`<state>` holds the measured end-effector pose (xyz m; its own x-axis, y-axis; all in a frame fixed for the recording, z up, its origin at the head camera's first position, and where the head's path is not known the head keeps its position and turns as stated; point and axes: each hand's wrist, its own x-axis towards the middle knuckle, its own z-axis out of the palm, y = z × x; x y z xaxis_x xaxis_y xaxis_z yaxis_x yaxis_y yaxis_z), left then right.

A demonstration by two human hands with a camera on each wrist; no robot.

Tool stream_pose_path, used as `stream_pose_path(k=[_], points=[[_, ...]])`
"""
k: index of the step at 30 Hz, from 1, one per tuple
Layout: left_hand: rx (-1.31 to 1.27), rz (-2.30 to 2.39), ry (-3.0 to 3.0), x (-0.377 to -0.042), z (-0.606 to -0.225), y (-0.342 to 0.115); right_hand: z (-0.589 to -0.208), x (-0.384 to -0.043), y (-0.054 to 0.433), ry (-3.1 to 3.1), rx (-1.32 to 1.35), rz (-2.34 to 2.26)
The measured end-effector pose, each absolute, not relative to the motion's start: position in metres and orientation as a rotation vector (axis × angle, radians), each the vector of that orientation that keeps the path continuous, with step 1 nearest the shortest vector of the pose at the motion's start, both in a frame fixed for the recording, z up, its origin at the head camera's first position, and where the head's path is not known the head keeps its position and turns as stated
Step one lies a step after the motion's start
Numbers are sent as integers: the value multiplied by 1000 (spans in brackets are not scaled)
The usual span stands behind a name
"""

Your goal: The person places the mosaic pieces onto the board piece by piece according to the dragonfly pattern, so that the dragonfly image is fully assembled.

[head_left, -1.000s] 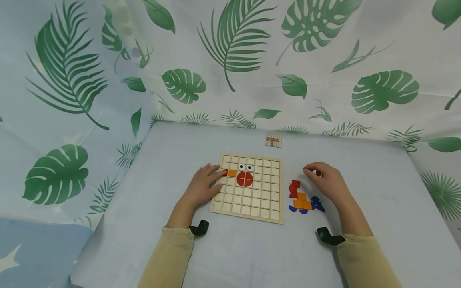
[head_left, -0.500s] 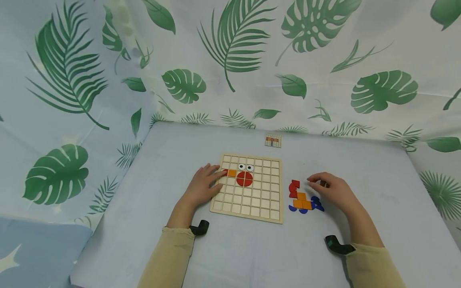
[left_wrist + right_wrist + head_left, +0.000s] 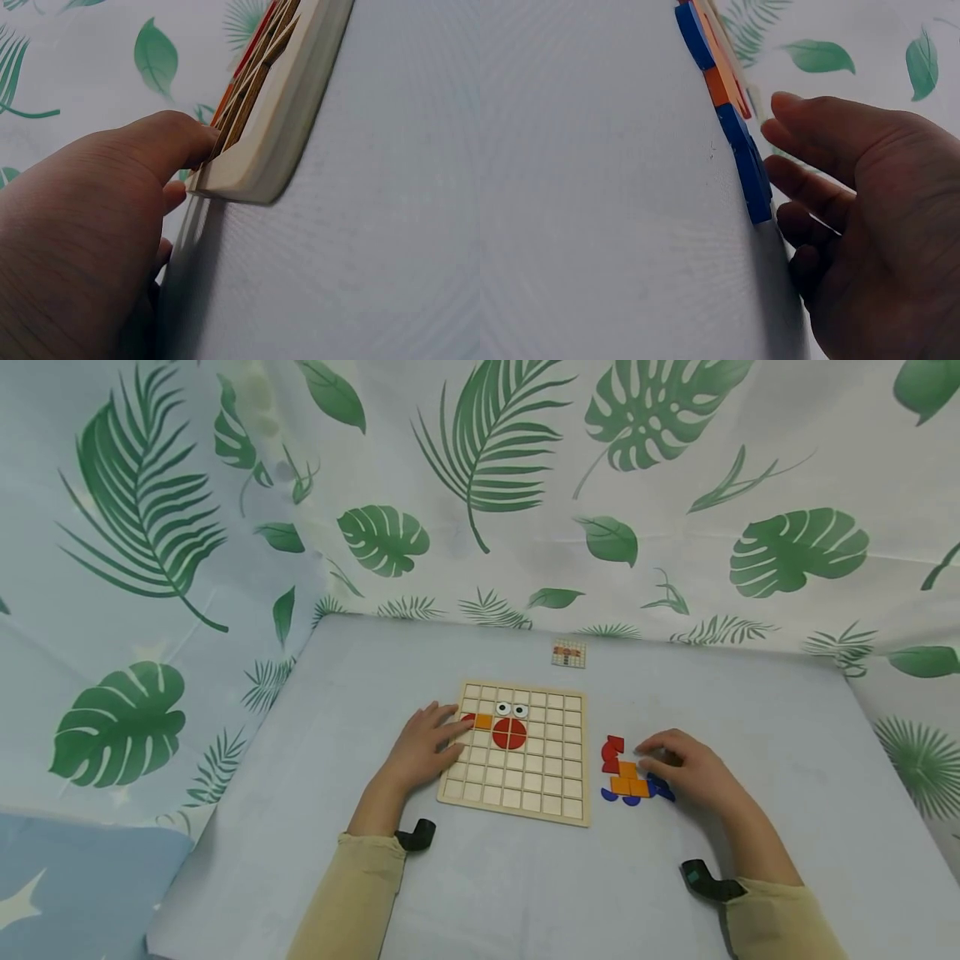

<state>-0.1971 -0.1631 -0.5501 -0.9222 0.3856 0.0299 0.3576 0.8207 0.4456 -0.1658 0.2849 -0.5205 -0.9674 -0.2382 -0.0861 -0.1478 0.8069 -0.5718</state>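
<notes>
A square wooden grid board [image 3: 525, 760] lies on the table, holding a red disc [image 3: 509, 733] made of quarter pieces, two eye tiles [image 3: 512, 709], an orange square [image 3: 483, 722] and a red piece partly under fingers. My left hand [image 3: 423, 747] rests on the board's left edge, fingers spread and relaxed; in the left wrist view the thumb touches the frame. To the board's right lie loose red pieces [image 3: 612, 754], orange squares [image 3: 630, 781] and blue pieces [image 3: 632, 801]. Over the blue pieces hovers my right hand [image 3: 693, 772], fingers loosely bent, with nothing visible between them.
A small pattern card [image 3: 569, 653] lies behind the board. Leaf-printed cloth [image 3: 480, 568] hangs at the back and left of the table. Black wrist cameras [image 3: 708, 883] sit by both cuffs.
My right hand has moved towards me and slightly right, down to the blue pieces, partly covering them. My left hand stays in place on the board; its covered red piece now looks rounded.
</notes>
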Motion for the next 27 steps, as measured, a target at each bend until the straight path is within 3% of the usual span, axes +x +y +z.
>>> stream_pose_path(k=[13, 27], points=[[614, 707, 2937, -197, -550, -164, -534, -166, 278, 2876, -377, -859], [603, 701, 2931, -198, -551, -163, -535, -169, 277, 2863, -274, -867]])
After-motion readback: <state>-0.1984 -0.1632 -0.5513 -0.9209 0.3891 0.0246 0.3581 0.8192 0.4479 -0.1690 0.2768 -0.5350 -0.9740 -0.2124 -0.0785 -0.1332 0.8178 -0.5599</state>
